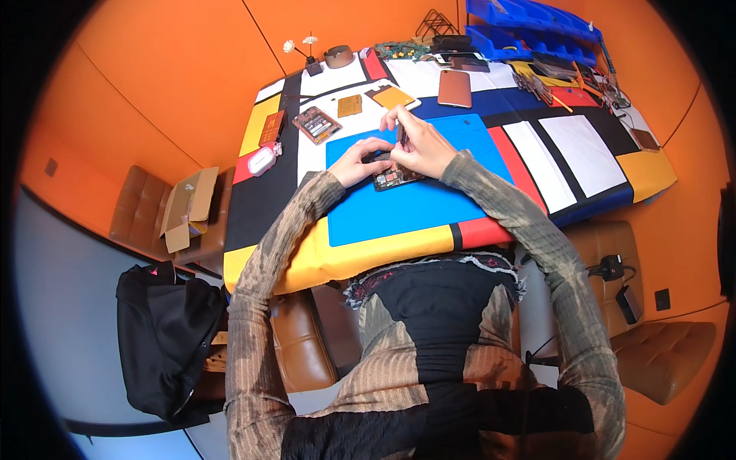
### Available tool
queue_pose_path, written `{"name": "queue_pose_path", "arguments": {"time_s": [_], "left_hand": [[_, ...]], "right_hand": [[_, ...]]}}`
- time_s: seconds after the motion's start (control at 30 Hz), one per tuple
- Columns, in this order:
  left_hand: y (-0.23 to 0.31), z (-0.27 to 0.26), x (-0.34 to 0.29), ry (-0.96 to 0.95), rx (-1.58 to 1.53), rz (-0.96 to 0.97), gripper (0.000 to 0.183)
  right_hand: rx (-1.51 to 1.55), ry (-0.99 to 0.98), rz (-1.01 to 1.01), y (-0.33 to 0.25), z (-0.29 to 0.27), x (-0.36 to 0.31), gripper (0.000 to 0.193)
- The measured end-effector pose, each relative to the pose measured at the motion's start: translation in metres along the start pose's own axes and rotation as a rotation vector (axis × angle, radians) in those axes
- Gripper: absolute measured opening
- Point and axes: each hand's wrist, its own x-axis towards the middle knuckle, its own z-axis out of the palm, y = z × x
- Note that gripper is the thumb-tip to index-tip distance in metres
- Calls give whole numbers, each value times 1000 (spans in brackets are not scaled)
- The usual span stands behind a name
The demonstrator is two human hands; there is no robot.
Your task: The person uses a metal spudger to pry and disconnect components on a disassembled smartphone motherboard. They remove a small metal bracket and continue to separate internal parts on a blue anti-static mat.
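Observation:
An opened phone [392,181] lies on a blue mat [360,218] with its inner parts and boards showing. Bent around the phone's upper left side, the fingers of my left hand [359,162] grip its edge. My right hand [426,149] is over the phone's upper right part, fingers pinched on a slim dark tool [401,133] held nearly upright. The tool's kind and its tip are hidden by my fingers, as is the upper part of the phone.
Beyond the mat lie another opened phone [316,126], a gold flat part [349,106] and a brown phone back [455,89]. A white case [261,161] sits at left. Several tools [535,86] and blue bins [529,38] stand far right.

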Motion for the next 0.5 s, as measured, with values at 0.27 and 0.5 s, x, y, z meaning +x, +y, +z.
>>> {"name": "queue_pose_path", "arguments": {"time_s": [0.27,0.5], "left_hand": [[3,4,-2,72,120,43,38],[7,4,-2,54,163,66,38]], "right_hand": [[20,24,-13,2,2,1,26],[39,7,23,1,3,0,28]]}}
